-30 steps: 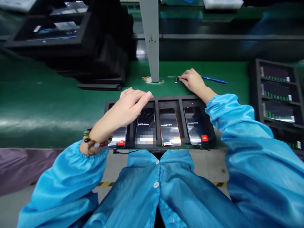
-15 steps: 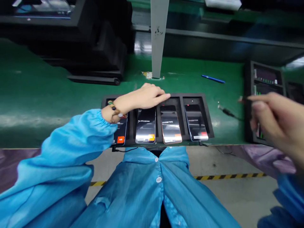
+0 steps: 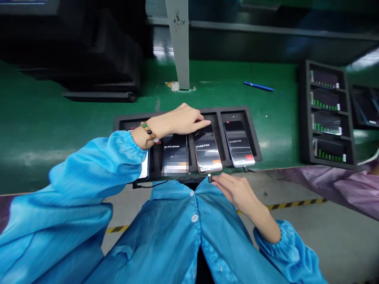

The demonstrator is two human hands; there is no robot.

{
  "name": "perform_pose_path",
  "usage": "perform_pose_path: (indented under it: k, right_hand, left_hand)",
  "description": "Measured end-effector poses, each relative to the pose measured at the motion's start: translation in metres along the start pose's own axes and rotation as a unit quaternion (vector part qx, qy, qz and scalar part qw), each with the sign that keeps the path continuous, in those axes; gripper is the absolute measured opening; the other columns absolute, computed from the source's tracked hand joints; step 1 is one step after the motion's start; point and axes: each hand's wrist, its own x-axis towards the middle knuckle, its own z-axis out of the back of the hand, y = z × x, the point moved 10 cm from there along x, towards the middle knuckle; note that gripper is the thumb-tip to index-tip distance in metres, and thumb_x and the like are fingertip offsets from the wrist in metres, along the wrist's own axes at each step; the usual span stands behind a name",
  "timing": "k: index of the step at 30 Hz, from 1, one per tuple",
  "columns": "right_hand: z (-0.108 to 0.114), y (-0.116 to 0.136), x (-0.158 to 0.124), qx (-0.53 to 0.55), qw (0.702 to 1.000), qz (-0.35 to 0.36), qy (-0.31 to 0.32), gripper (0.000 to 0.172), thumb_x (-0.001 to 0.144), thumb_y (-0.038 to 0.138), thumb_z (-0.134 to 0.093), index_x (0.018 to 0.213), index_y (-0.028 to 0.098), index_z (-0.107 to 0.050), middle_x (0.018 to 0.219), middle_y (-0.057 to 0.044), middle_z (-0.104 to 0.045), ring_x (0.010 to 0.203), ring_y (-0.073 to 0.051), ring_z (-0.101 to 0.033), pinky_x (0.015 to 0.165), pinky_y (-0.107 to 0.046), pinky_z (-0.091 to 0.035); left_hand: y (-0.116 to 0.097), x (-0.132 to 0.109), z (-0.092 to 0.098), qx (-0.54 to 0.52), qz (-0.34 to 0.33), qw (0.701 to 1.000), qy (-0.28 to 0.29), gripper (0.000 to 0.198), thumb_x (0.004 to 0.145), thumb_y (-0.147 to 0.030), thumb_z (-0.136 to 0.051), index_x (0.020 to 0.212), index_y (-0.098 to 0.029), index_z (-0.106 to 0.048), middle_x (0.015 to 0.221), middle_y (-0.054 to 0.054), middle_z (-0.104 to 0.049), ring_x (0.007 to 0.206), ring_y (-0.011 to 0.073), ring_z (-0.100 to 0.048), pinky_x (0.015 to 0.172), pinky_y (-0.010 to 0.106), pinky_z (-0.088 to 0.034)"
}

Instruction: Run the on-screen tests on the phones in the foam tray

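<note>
Several lit smartphones lie side by side in a black foam tray (image 3: 256, 152) at the table's front edge. My left hand (image 3: 188, 118), with a bead bracelet (image 3: 148, 131) at the wrist, bends its fingers over the upper end of the orange-edged smartphone (image 3: 207, 152). Just below that phone's lower end, my right hand (image 3: 235, 188) pinches a small black plug (image 3: 210, 178) with a metal tip; a narrow gap seems to separate plug and phone. Left of it is a smartphone reading "No OTG devices" (image 3: 173, 152). The leftmost smartphone (image 3: 145, 167) is mostly under my left forearm. At right sits a blue-edged smartphone (image 3: 239, 146).
Stacked black trays (image 3: 103, 75) stand at the left. A grey post (image 3: 180, 51) rises behind the tray, and a blue pen (image 3: 258, 86) lies right of it. Another tray with phones (image 3: 304, 118) is at right. A neighbour's purple sleeve (image 3: 322, 189) shows below it.
My right hand has come from the far right to the phones' lower ends with the plug. The leftmost phone's screen has turned white. My left hand stays at the tray.
</note>
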Motion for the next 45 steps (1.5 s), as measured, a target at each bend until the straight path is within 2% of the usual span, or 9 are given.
perform_pose_path:
  k: [7,19,22,26,29,31,35,41,45]
  right_hand:
    - [0.007,-0.006,0.0,0.012,1.0,0.008,-0.019,0.033,0.118,0.035,-0.05,0.12,0.021,-0.079,0.09,-0.004,-0.08,0.073,-0.014,-0.076,0.064,-0.025,-0.054]
    - [0.003,-0.02,0.0,0.099,0.994,-0.043,-0.031,0.025,0.116,0.035,-0.056,0.119,0.024,-0.079,0.096,-0.005,-0.082,0.081,-0.019,-0.08,0.073,-0.029,-0.062]
    - [0.019,-0.014,-0.01,0.047,0.995,-0.049,-0.076,0.02,0.11,0.038,-0.067,0.119,0.025,-0.079,0.098,-0.008,-0.082,0.083,-0.023,-0.08,0.073,-0.033,-0.063]
    - [0.066,-0.024,-0.04,0.026,0.976,-0.078,-0.201,0.038,0.101,0.033,-0.076,0.139,0.035,-0.076,0.116,-0.012,-0.082,0.102,-0.035,-0.08,0.092,-0.052,-0.065]
    - [0.108,-0.061,-0.065,-0.017,0.927,-0.132,-0.352,0.033,0.101,0.042,-0.071,0.132,0.044,-0.082,0.106,-0.012,-0.083,0.097,-0.042,-0.08,0.087,-0.063,-0.064]
    - [0.127,-0.093,-0.076,-0.04,0.877,-0.173,-0.446,0.03,0.103,0.051,-0.066,0.122,0.042,-0.087,0.102,-0.014,-0.084,0.094,-0.042,-0.081,0.081,-0.063,-0.063]
    - [0.134,-0.151,-0.065,-0.024,0.838,-0.205,-0.506,0.045,0.105,0.061,-0.06,0.111,0.027,-0.09,0.1,-0.02,-0.085,0.09,-0.039,-0.083,0.077,-0.058,-0.063]
    - [0.116,-0.211,-0.041,0.149,0.817,-0.218,-0.513,0.067,0.102,0.082,-0.051,0.108,0.023,-0.082,0.11,-0.016,-0.081,0.109,-0.035,-0.082,0.097,-0.063,-0.064]
    - [0.088,-0.23,-0.017,0.279,0.811,-0.238,-0.456,0.07,0.093,0.089,-0.058,0.111,0.024,-0.077,0.121,-0.016,-0.078,0.122,-0.032,-0.079,0.112,-0.064,-0.057]
  left_hand:
    - [0.003,0.0,0.0,-0.024,0.012,1.0,-0.005,0.064,0.111,-0.063,-0.037,0.108,-0.023,-0.086,0.104,0.011,-0.084,0.098,0.0249,-0.077,0.121,0.048,-0.04]
    - [-0.006,-0.001,-0.003,-0.033,0.038,0.998,0.022,0.069,0.11,-0.066,-0.034,0.108,-0.022,-0.086,0.108,0.012,-0.084,0.105,0.0281,-0.079,0.115,0.047,-0.048]
    - [-0.006,-0.039,0.01,-0.05,0.035,0.998,0.002,0.061,0.113,-0.061,-0.035,0.143,-0.025,-0.075,0.145,0.011,-0.076,0.139,0.0294,-0.068,0.133,0.054,-0.033]
    - [0.026,-0.159,0.035,-0.029,0.146,0.977,-0.151,0.072,0.108,-0.067,-0.051,0.17,-0.03,-0.046,0.181,0.013,-0.038,0.169,0.0349,-0.034,0.14,0.06,-0.024]
    - [0.047,-0.25,0.013,-0.051,0.237,0.95,-0.196,0.093,0.1,-0.072,-0.064,0.177,-0.037,-0.027,0.187,0.013,-0.019,0.175,0.0372,-0.017,0.141,0.063,-0.024]
    - [0.052,-0.282,-0.016,-0.076,0.27,0.943,-0.178,0.104,0.097,-0.074,-0.068,0.179,-0.04,-0.014,0.189,0.011,-0.01,0.176,0.0393,-0.01,0.14,0.068,-0.024]
    - [0.047,-0.293,-0.048,-0.107,0.281,0.936,-0.181,0.11,0.095,-0.068,-0.073,0.179,-0.04,-0.009,0.19,0.014,-0.003,0.175,0.046,-0.008,0.137,0.075,-0.025]
    - [0.06,-0.294,-0.046,-0.151,0.259,0.914,-0.273,0.091,0.102,-0.064,-0.068,0.177,-0.04,-0.023,0.19,0.012,-0.009,0.176,0.042,-0.01,0.139,0.072,-0.022]
    - [0.081,-0.294,-0.048,-0.172,0.283,0.886,-0.325,0.085,0.103,-0.064,-0.066,0.175,-0.036,-0.03,0.187,0.014,-0.019,0.177,0.0386,-0.01,0.14,0.07,-0.021]
